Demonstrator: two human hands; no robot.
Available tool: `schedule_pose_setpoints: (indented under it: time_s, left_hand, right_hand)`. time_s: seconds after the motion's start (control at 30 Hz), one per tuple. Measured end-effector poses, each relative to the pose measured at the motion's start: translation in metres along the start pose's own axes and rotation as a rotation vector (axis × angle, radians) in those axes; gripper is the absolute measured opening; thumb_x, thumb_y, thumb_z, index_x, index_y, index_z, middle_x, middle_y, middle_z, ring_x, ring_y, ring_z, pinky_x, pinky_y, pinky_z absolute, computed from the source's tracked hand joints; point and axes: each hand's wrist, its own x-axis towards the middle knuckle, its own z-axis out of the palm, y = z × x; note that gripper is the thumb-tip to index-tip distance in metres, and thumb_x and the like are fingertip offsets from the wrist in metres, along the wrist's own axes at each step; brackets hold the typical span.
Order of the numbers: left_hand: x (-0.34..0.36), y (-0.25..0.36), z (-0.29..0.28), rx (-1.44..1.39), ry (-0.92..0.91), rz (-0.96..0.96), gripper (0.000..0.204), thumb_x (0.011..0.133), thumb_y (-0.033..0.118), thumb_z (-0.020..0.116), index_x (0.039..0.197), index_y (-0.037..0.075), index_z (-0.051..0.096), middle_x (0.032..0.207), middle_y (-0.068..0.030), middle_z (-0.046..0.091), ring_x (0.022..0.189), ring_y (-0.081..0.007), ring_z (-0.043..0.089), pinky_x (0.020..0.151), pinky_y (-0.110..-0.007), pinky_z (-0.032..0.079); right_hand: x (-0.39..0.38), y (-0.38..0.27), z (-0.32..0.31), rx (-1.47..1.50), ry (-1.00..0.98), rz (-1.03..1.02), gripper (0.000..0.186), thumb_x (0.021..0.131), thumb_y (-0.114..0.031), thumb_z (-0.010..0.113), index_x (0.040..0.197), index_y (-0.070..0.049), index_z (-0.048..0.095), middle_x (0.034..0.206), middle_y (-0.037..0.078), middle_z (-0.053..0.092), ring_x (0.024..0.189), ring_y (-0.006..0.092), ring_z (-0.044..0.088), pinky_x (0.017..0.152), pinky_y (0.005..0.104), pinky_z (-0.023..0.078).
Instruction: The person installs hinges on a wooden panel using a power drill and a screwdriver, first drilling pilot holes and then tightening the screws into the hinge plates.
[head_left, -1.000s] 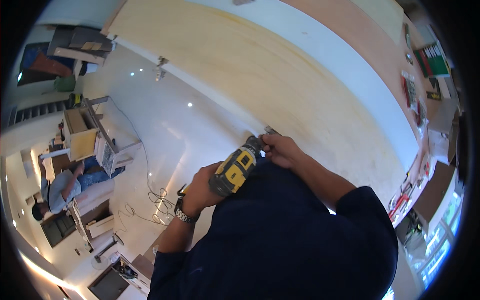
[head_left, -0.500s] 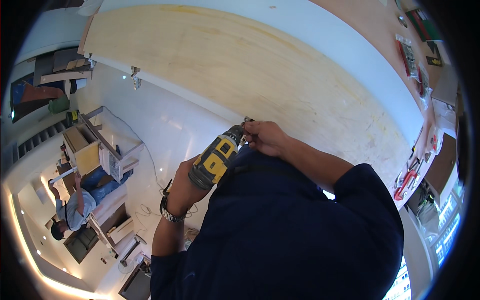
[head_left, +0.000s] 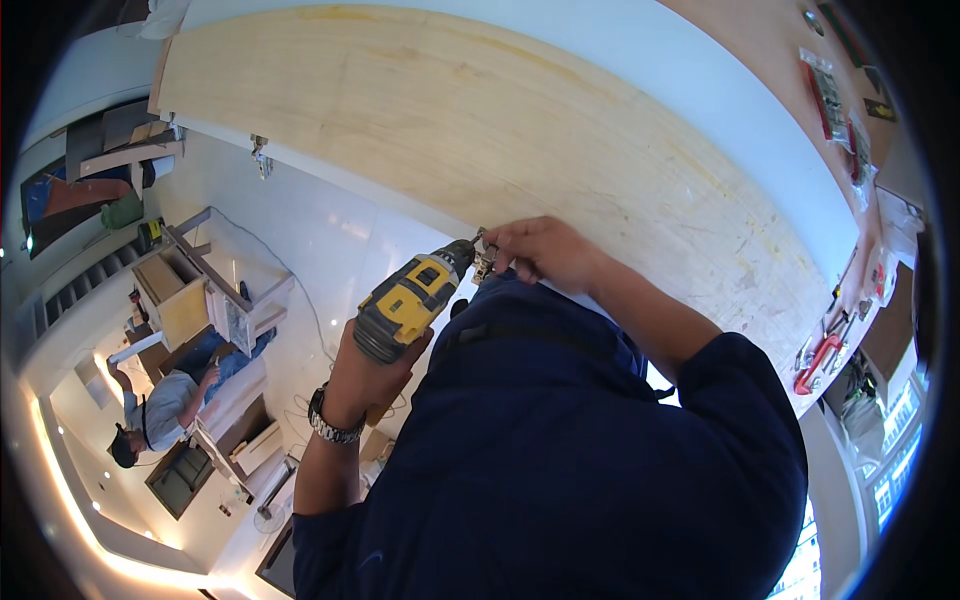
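Observation:
A yellow and black cordless drill (head_left: 410, 298) is in my left hand (head_left: 372, 368), its fingers wrapped round the grip. The drill's tip points up and right to a metal cabinet hinge (head_left: 484, 262) at the near edge of a pale wooden panel (head_left: 480, 125). My right hand (head_left: 548, 252) has its fingertips closed together on this hinge, right beside the bit. Whether a screw is between the fingers is too small to tell. Farther left along the same edge sit a second hinge (head_left: 261, 156) and a third hinge (head_left: 175, 127).
Red-handled clamps (head_left: 822, 362) and other tools lie at the right end of the surface. Bagged hardware (head_left: 826, 95) lies at the far right. Down left, a co-worker (head_left: 165, 405) sits by a wooden frame (head_left: 235, 300). A cable (head_left: 285, 262) trails over the floor.
The drill has tilted slightly and shifted left, showing more of the hinge by its tip. My right hand has moved slightly up and right. The co-worker has lowered one arm.

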Motion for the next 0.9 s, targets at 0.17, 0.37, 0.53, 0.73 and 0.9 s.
schedule_pose_setpoints:
  time_s: [0.17, 0.37, 0.53, 0.73, 0.9]
  left_hand:
    - [0.001, 0.001, 0.005, -0.096, -0.009, -0.083, 0.033, 0.082, 0.012, 0.071, 0.112, 0.002, 0.063, 0.102, -0.0105, 0.069, 0.091, -0.0195, 0.066, 0.078, -0.031, 0.052]
    - [0.002, 0.01, 0.006, -0.107, -0.047, -0.12, 0.035, 0.082, 0.01, 0.07, 0.115, 0.002, 0.061, 0.105, -0.0103, 0.068, 0.095, -0.0201, 0.065, 0.08, -0.031, 0.051]
    - [0.001, 0.021, 0.005, -0.095, -0.039, -0.17, 0.035, 0.082, 0.01, 0.07, 0.115, 0.002, 0.061, 0.105, -0.0104, 0.068, 0.094, -0.0212, 0.065, 0.08, -0.031, 0.051]
    - [0.001, 0.03, 0.005, -0.01, -0.035, -0.196, 0.035, 0.082, 0.012, 0.07, 0.114, 0.002, 0.061, 0.105, -0.0109, 0.068, 0.095, -0.0224, 0.065, 0.081, -0.032, 0.051]
    - [0.0, 0.027, 0.009, -0.036, 0.01, -0.118, 0.036, 0.081, 0.008, 0.072, 0.113, 0.001, 0.061, 0.102, -0.008, 0.068, 0.088, -0.0155, 0.064, 0.074, -0.029, 0.052]
  right_hand:
    - [-0.006, -0.044, -0.041, -0.295, 0.426, -0.421, 0.025, 0.093, -0.019, 0.057, 0.106, 0.0, 0.065, 0.077, 0.0, 0.06, 0.062, 0.0058, 0.048, 0.057, 0.021, 0.041]
    - [0.001, -0.079, -0.06, -0.51, 0.891, -0.755, 0.031, 0.092, -0.027, 0.061, 0.098, 0.003, 0.067, 0.068, 0.005, 0.058, 0.062, 0.0096, 0.047, 0.06, 0.028, 0.042]
    - [0.008, -0.087, -0.069, -0.417, 0.905, -0.788, 0.029, 0.091, -0.027, 0.062, 0.096, 0.002, 0.068, 0.068, 0.006, 0.057, 0.062, 0.012, 0.049, 0.06, 0.0293, 0.043]
    - [0.008, -0.091, -0.087, -0.946, 1.197, -0.938, 0.023, 0.087, -0.026, 0.065, 0.09, -0.003, 0.069, 0.077, 0.01, 0.062, 0.068, 0.0259, 0.06, 0.062, 0.0364, 0.048]
    - [0.013, -0.101, -0.106, -1.206, 1.437, -0.916, 0.025, 0.084, -0.031, 0.067, 0.083, -0.006, 0.069, 0.082, 0.01, 0.063, 0.076, 0.0324, 0.061, 0.062, 0.043, 0.049]
